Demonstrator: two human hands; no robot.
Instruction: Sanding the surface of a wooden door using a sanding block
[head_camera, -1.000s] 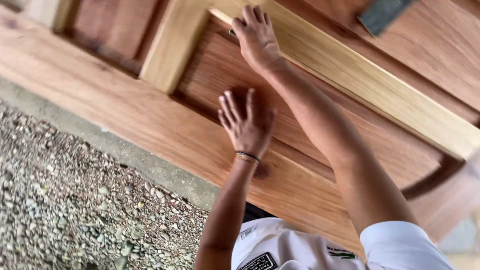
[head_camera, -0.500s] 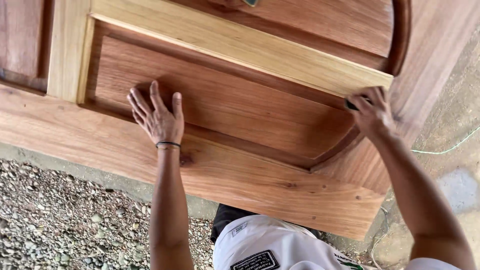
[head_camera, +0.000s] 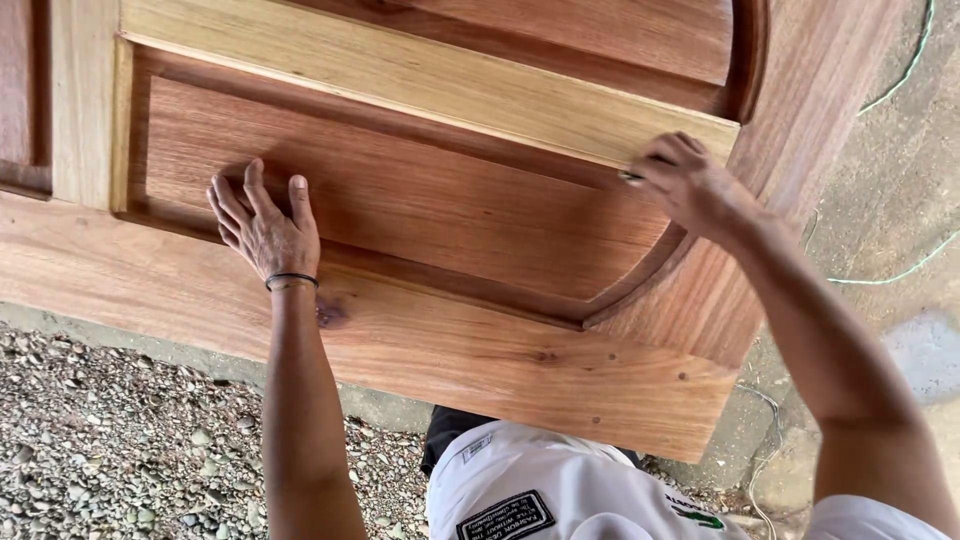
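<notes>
One wooden door (head_camera: 480, 330) lies flat across the view, its long axis running left to right and its bottom rail nearest the wearer. Below its near edge lie gravel (head_camera: 110, 450) on the left and a strip of bare concrete (head_camera: 900, 180) on the right, crossed by one thin green cord (head_camera: 890, 275). The wearer's white shirt (head_camera: 540, 490) shows beneath the door's edge.

Two raised reddish panels are in view, parted by one pale cross rail (head_camera: 420, 85) that slopes slightly down to the right. One pale upright strip (head_camera: 85, 110) bounds the nearer panel (head_camera: 400, 200) on the left, and a curved moulding closes it on the right.

The left hand (head_camera: 265, 225) rests open and flat, fingers spread, on the left part of the nearer panel; one dark band (head_camera: 291, 280) circles its wrist. The right hand (head_camera: 695, 185) is curled at the right end of the pale rail, fingertips pinching a small dark object (head_camera: 632, 177) against the wood; its kind cannot be told. Nothing lies between the two hands, which are well apart.
</notes>
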